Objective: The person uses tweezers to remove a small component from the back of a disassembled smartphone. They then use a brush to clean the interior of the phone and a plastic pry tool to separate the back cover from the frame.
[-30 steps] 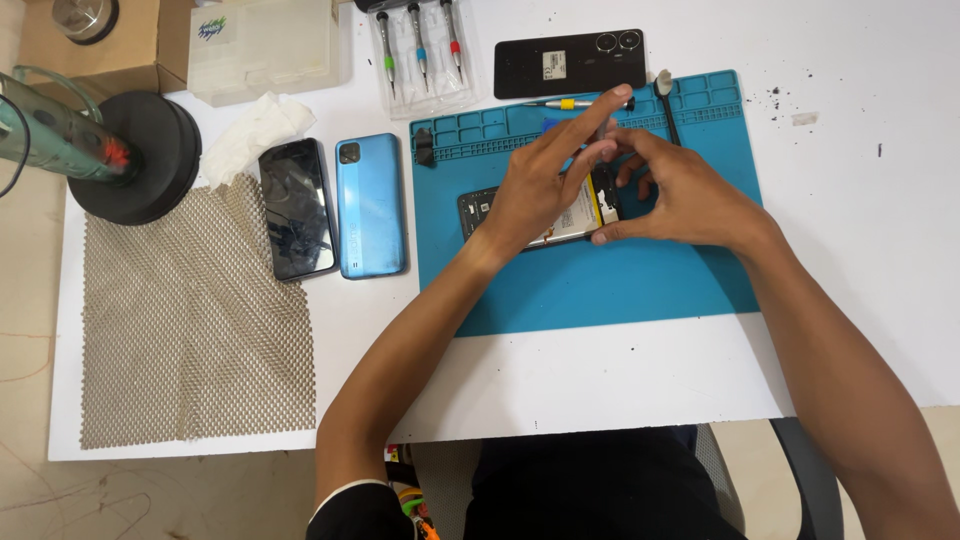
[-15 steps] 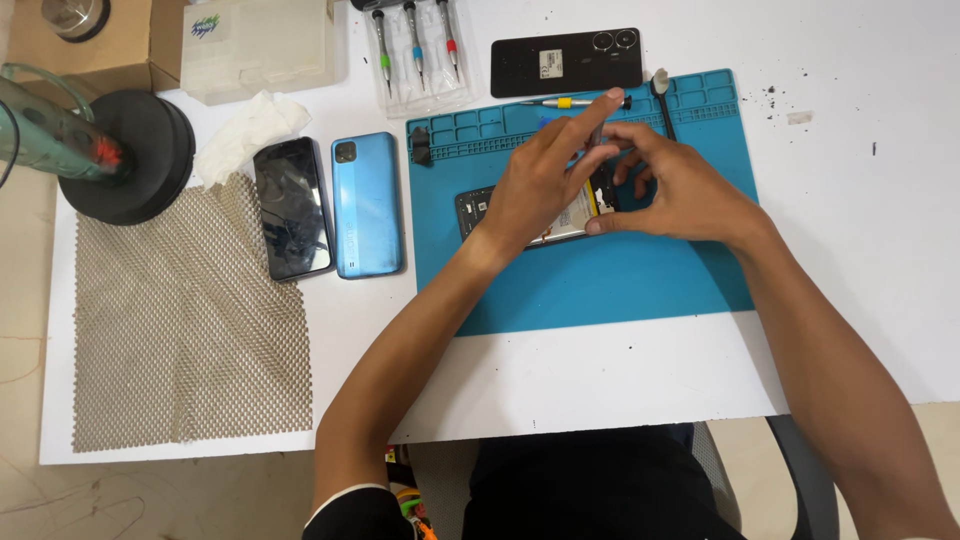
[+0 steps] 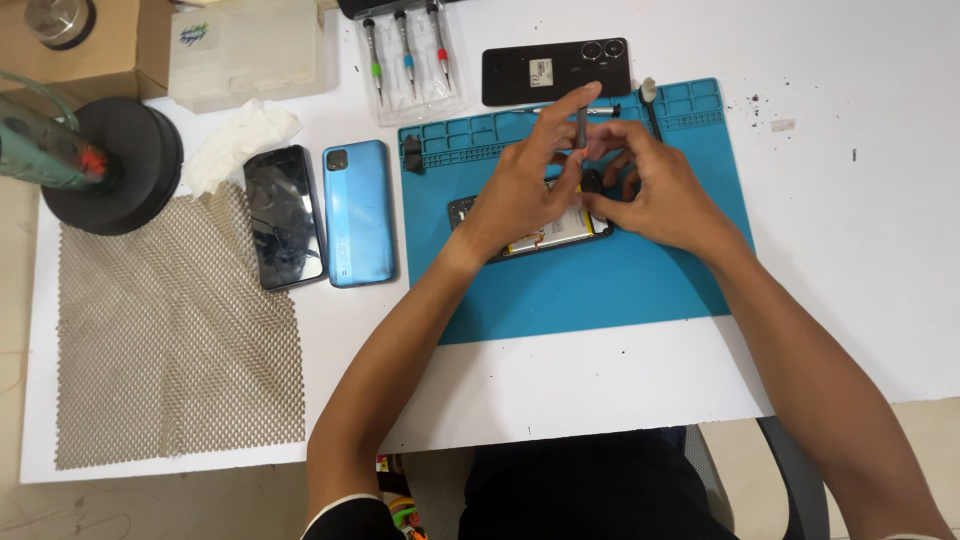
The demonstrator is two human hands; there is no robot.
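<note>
An opened phone point(image 3: 540, 240) with its battery showing lies on a blue work mat point(image 3: 600, 290). My left hand point(image 3: 525, 190) holds a thin grey screwdriver point(image 3: 582, 125) upright over the phone's top end, index finger stretched to the tool's top. My right hand point(image 3: 655, 185) rests on the phone's right end, thumb pressed on it and fingertips curled beside the screwdriver shaft. Both hands hide the phone's upper half.
A black phone back cover point(image 3: 555, 72) and a small-headed tool point(image 3: 650, 100) lie at the mat's top. A blue phone point(image 3: 357, 212), a black phone point(image 3: 284, 215), a tissue point(image 3: 240, 140), a screwdriver set point(image 3: 405, 55), a mesh mat point(image 3: 170, 340) and a black round stand point(image 3: 115, 165) sit left.
Both hands stay over the opened phone with only small finger shifts around the screwdriver. The view has drifted slightly.
</note>
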